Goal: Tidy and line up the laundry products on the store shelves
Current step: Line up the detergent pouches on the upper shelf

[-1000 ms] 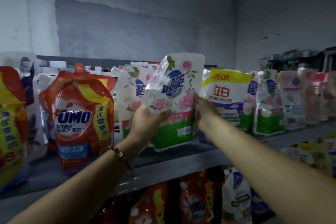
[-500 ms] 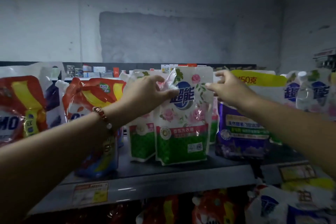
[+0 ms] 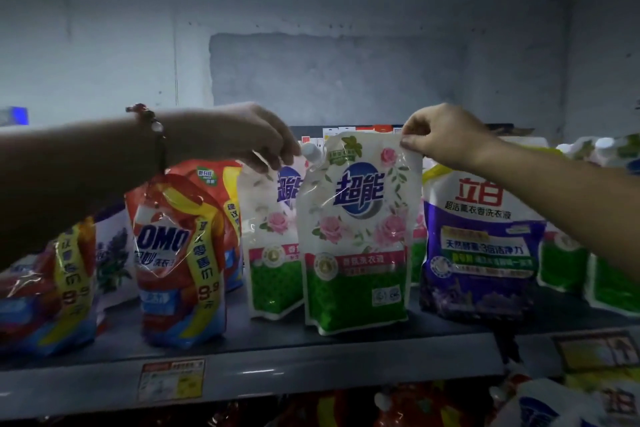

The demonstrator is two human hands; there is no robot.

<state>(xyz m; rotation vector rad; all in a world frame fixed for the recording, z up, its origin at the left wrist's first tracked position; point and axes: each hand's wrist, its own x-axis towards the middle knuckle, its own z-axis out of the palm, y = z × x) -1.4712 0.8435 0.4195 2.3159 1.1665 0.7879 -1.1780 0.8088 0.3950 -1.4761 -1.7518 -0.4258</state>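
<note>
Upright on the shelf (image 3: 311, 360): rose-print detergent pouch (image 3: 356, 239).
Right hand (image 3: 446, 135) pinches its top corner; left hand (image 3: 239, 139) fingers curl at its cap, grip unclear.

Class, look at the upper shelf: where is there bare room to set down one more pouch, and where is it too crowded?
Bare shelf shows along the front edge, widest between the red OMO pouch and the rose pouch both hands pinch. A narrower gap lies between that pouch and the purple pouch. Behind them, pouches overlap tightly.
</note>
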